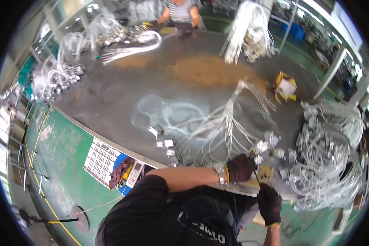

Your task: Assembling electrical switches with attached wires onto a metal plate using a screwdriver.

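My left hand (240, 168), in a dark glove with a watch at the wrist, is at the table's near edge beside white connectors (263, 146). Its fingers are curled, and what they hold is hidden. My right hand (269, 204), gloved too, is closed around a thin dark rod-like tool (257, 177) that points up toward the left hand. Next to the tool lies a small tan plate-like fixture (266, 174). A bundle of white cables (228, 110) fans out across the table toward the left hand, with several connectors (169, 147) at its left ends.
Large heaps of white cables with connectors (328, 160) crowd the table's right side. More cable bundles (250, 30) lie along the far edge. A yellow and white package (285, 87) sits at the right. Across the table (106, 94) stands another person (180, 12). A white perforated tray (102, 160) is at lower left.
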Action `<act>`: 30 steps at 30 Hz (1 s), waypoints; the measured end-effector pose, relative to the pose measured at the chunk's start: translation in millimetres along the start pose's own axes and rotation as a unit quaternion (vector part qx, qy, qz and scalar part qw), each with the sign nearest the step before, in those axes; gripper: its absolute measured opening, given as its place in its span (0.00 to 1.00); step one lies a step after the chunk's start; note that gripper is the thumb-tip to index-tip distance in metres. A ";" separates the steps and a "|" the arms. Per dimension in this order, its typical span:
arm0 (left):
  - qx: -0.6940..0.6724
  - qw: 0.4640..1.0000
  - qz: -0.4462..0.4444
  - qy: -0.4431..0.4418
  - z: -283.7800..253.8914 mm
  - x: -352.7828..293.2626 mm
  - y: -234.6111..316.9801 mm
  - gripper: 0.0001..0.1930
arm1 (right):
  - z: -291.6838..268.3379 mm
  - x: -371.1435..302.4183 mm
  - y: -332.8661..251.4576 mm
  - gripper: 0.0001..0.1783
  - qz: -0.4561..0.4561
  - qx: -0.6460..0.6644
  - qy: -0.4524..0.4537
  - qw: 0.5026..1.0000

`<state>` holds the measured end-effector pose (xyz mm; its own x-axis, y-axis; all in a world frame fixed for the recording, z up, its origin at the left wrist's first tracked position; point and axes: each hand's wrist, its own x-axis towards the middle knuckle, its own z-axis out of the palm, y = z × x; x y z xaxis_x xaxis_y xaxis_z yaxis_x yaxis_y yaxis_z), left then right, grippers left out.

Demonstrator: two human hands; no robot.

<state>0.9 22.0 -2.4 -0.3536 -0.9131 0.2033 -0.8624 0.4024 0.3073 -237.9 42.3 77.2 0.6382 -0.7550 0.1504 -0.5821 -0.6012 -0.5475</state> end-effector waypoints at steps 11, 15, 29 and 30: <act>-0.030 0.999 0.014 0.023 -16.2 4.4 -19.3 0.22 | -7.7 24.6 -26.4 0.21 0.039 -0.044 -0.018 0.998; -0.014 0.999 0.020 0.033 -12.7 2.1 -12.5 0.26 | -5.7 16.5 -26.1 0.21 0.046 -0.056 -0.017 0.997; -0.026 0.999 0.019 0.028 -12.5 1.3 -15.3 0.27 | -20.2 26.7 -40.8 0.20 0.056 -0.053 -0.051 0.996; -0.033 0.999 0.019 0.032 -13.0 1.5 -16.1 0.27 | -19.9 28.4 -41.4 0.20 0.061 -0.054 -0.054 0.995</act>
<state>18.9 15.0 5.0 -0.3609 -0.8915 0.2739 -0.8222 0.4428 0.3577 -205.7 40.5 120.6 0.6065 -0.7951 -0.0043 -0.7055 -0.5357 -0.4640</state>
